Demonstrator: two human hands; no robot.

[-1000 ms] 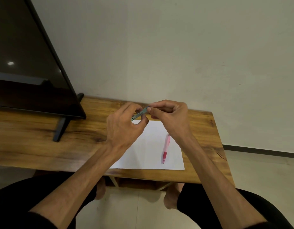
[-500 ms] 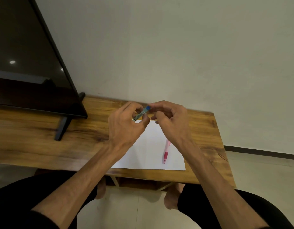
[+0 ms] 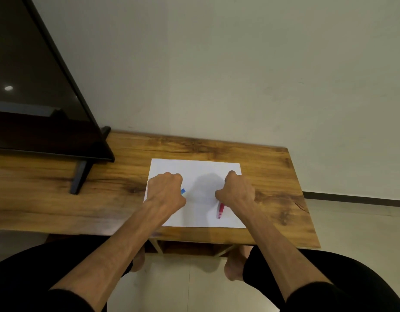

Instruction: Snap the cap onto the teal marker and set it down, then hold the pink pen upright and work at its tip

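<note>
A white sheet of paper [image 3: 201, 199] lies on the wooden table [image 3: 104, 199]. My left hand [image 3: 165, 191] rests on the sheet's left part, fingers curled round a small blue-tipped stick [image 3: 183, 191]; only its blue end shows at the thumb side. My right hand [image 3: 236, 190] is down on the sheet's right part, fingers curled over the upper part of a pink pen [image 3: 221, 210]. The pen lies on the paper and its lower end sticks out toward me.
A black TV screen [image 3: 37, 97] on a black foot [image 3: 78, 176] stands at the table's left. A plain wall rises behind the table. My knees and bare feet [image 3: 234, 264] are below the near edge, and the table ends at the right [image 3: 307, 210].
Both hands have come apart and dropped from above the table onto the paper. The left kept the small stick; the right went down onto the pink pen.
</note>
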